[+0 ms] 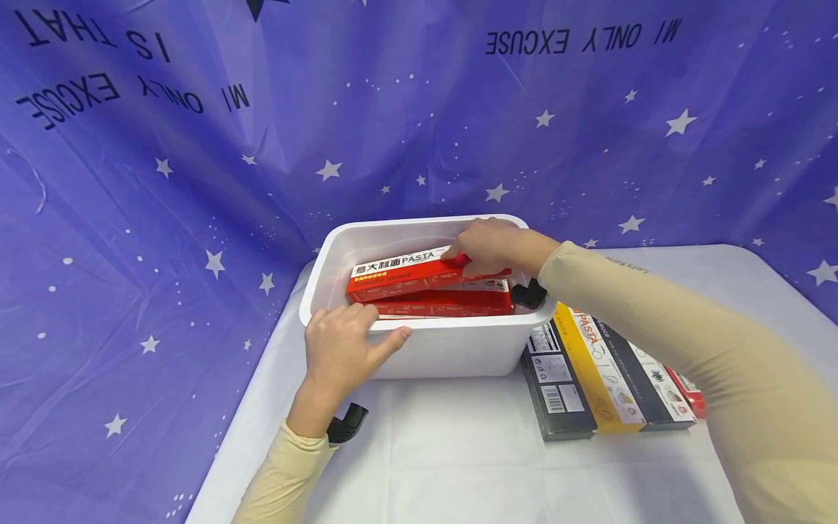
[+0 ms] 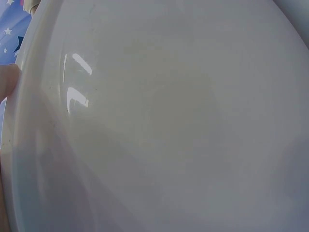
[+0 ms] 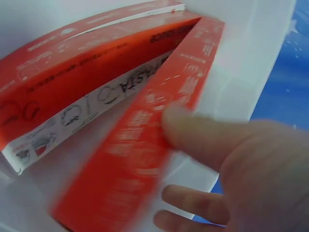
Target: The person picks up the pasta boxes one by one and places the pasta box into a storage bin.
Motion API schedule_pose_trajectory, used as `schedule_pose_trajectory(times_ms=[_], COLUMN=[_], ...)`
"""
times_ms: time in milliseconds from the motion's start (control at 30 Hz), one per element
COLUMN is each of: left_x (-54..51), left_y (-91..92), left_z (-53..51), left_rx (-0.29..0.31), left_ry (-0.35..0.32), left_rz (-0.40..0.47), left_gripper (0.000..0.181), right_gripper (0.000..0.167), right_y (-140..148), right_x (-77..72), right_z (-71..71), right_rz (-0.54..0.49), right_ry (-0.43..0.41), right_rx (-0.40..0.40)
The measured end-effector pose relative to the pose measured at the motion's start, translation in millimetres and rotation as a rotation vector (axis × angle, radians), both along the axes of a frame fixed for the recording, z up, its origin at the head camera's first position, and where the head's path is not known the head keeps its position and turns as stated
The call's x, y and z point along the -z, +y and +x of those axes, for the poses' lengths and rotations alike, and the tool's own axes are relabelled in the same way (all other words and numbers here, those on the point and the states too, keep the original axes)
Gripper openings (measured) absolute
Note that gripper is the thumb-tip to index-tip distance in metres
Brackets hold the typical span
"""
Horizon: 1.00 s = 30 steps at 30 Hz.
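While the left hand [image 1: 342, 346] hooks fingers over the white bin [image 1: 452, 354], likely steadying it, the right hand [image 1: 494, 246] beyond pinches a red pasta box [image 1: 407, 278] inside, tilted above another red box [image 1: 445, 303], perhaps to control its angle.

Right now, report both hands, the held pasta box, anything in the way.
Right hand gripping red pasta box, inside white bin. Left hand holding bin's near rim. Other red boxes close by inside, may crowd it.

Right grip [image 1: 491, 246] in a pinch, left grip [image 1: 342, 349] with thumb [image 1: 393, 340] splayed.
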State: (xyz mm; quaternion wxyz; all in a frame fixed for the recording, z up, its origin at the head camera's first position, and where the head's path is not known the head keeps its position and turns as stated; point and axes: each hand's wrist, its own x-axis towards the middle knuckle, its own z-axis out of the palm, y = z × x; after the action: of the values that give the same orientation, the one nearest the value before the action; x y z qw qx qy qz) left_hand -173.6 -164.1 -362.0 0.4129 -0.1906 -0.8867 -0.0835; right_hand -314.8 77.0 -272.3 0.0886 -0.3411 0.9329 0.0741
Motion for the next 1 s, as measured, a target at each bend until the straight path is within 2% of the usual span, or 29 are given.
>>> schedule_pose_trajectory(times_ms=[133,400,567,800,1000], left_x=[-0.6,-1.1,-0.6,0.3,0.8], left_y=[1.2,1.5,1.2,0.9,-2.1], left_z=[-0.1,-0.3,0.3,0.5,0.2], left_rx=[0.004,0.007,0.003,0.006,0.007], left_ry=[-0.006,-0.009,-0.025,-0.030,-0.010], left_rz=[-0.004,-0.011,-0.006,0.003,0.005], left_gripper=[0.081,0.081,0.082,0.083,0.082], right_gripper=[0.049,0.047,0.048,0.046,0.041], right_y=[-1,0,7,49,102], right_x=[1.5,-0.3,-8.2,-20.6,-17.0], right_z=[0.5,0.5,2.9,10.6,31.7], right_rz=[0.017,0.017,-0.037,-0.093,-0.124], right_ry=[0.038,0.035,0.032,0.119,0.209], right_rx=[0.031,0.045,0.042,0.040,0.079])
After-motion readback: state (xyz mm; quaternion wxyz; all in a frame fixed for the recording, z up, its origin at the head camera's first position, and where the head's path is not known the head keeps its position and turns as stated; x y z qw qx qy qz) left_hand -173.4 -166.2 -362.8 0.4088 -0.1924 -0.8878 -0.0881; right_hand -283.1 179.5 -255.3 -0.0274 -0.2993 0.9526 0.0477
